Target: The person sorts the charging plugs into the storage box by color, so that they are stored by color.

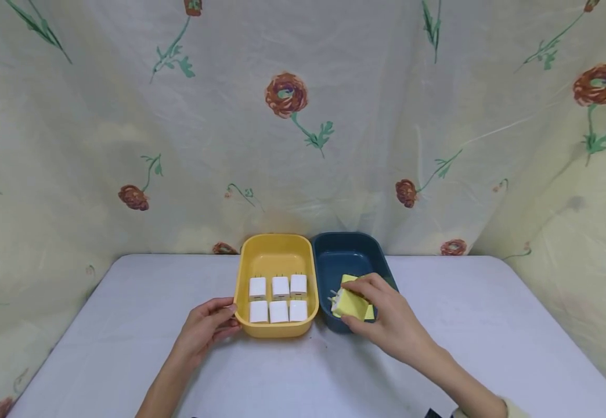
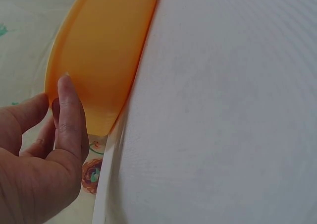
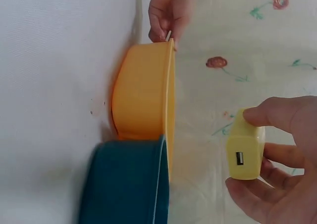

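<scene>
My left hand (image 1: 206, 328) grips the left side of a yellow plastic tub (image 1: 277, 332), thumb at the rim and fingers against the outer wall. Several white USB charger plugs (image 1: 279, 312) stand inside it in two rows, prongs toward the back. Over the front of a dark blue tub (image 1: 352, 242), my right hand (image 1: 392, 313) holds a yellow USB charger plug (image 3: 243, 157) between thumb and fingers. Its USB port faces the right wrist camera. Other yellow plugs (image 1: 370, 312) lie below in the blue tub, partly hidden by the hand.
Both tubs stand side by side on a white-covered table (image 1: 141, 302), at its back edge. Behind them hangs a pale curtain (image 1: 355, 174) printed with red flowers.
</scene>
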Action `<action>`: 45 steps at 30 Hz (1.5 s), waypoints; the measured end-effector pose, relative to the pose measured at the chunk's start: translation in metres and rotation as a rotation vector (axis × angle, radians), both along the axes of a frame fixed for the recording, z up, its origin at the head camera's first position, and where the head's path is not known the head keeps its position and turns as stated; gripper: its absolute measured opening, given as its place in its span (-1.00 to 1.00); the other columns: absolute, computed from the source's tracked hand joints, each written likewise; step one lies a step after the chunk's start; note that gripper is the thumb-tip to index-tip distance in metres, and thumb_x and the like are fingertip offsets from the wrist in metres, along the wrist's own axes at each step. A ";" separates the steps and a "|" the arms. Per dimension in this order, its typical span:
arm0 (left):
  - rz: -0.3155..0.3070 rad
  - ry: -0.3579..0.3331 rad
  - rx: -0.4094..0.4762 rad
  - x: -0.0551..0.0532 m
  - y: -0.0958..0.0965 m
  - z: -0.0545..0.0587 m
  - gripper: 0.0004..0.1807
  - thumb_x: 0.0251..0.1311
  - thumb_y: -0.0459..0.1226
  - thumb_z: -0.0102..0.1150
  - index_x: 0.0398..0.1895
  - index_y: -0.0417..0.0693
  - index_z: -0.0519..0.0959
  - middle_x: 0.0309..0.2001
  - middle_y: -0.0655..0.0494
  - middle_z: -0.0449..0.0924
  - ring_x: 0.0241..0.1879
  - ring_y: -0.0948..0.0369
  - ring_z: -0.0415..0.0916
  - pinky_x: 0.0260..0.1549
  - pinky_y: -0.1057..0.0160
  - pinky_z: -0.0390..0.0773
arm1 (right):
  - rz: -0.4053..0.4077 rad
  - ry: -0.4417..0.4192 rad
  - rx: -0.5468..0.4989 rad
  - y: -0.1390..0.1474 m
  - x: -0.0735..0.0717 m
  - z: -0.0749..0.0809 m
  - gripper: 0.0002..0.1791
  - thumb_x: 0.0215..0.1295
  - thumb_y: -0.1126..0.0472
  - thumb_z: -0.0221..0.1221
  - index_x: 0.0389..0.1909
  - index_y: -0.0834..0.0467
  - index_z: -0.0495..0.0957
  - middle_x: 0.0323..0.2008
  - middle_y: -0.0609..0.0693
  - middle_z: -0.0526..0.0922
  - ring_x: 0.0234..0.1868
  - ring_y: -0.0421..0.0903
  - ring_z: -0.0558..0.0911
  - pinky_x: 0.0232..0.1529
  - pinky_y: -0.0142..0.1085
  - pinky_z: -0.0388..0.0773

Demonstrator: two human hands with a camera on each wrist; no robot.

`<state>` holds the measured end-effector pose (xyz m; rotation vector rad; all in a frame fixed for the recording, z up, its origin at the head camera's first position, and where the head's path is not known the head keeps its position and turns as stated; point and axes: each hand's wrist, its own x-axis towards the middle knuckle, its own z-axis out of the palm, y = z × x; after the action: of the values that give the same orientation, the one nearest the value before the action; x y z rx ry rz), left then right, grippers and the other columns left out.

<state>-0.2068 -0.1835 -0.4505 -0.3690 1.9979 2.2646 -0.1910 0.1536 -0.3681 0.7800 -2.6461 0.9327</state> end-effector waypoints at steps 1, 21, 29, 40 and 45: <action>0.001 -0.001 0.000 0.000 0.000 0.000 -0.62 0.35 -0.38 0.17 0.18 -0.38 0.47 -0.20 -0.07 0.58 -0.32 0.17 0.61 -0.24 0.23 0.73 | -0.002 0.004 -0.005 0.001 -0.001 0.000 -0.48 0.08 0.22 0.48 0.10 0.11 0.59 -0.02 -0.10 0.52 -0.07 -0.15 0.51 -0.12 -0.25 0.65; 0.010 -0.012 -0.013 0.000 0.001 0.001 -0.61 0.34 -0.35 0.19 0.18 -0.35 0.48 -0.20 -0.07 0.58 -0.33 0.17 0.62 -0.25 0.23 0.73 | -0.039 -0.193 -0.249 0.000 -0.007 -0.008 -0.50 0.11 0.17 0.47 0.03 0.08 0.48 0.03 0.02 0.57 -0.07 -0.04 0.57 -0.02 -0.23 0.64; 0.009 -0.014 -0.016 0.000 0.001 0.001 -0.62 0.35 -0.36 0.18 0.18 -0.36 0.48 -0.22 -0.06 0.58 -0.34 0.17 0.61 -0.26 0.24 0.73 | -0.026 -0.569 -0.489 0.003 -0.011 -0.005 -0.33 0.07 0.19 0.49 0.16 0.19 0.38 0.18 0.15 0.45 0.08 0.07 0.54 0.10 -0.22 0.58; 0.011 -0.015 -0.010 0.000 0.000 0.000 -0.61 0.34 -0.36 0.20 0.17 -0.36 0.48 -0.23 -0.06 0.59 -0.35 0.17 0.62 -0.26 0.24 0.73 | 0.048 -0.594 -0.571 0.012 -0.013 -0.010 -0.33 0.14 0.26 0.44 0.24 0.23 0.36 0.29 0.23 0.34 0.05 0.08 0.58 -0.03 -0.29 0.65; 0.010 -0.015 -0.013 -0.001 0.000 0.000 -0.62 0.35 -0.36 0.19 0.17 -0.37 0.48 -0.24 -0.06 0.59 -0.35 0.18 0.62 -0.27 0.25 0.73 | -0.003 -0.518 -0.544 0.013 -0.015 -0.014 -0.38 0.15 0.22 0.43 0.21 0.19 0.41 0.25 0.22 0.37 -0.01 0.06 0.63 -0.08 -0.27 0.69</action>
<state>-0.2075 -0.1832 -0.4501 -0.3969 2.0085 2.2489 -0.2061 0.1671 -0.3823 0.4386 -2.5476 1.9580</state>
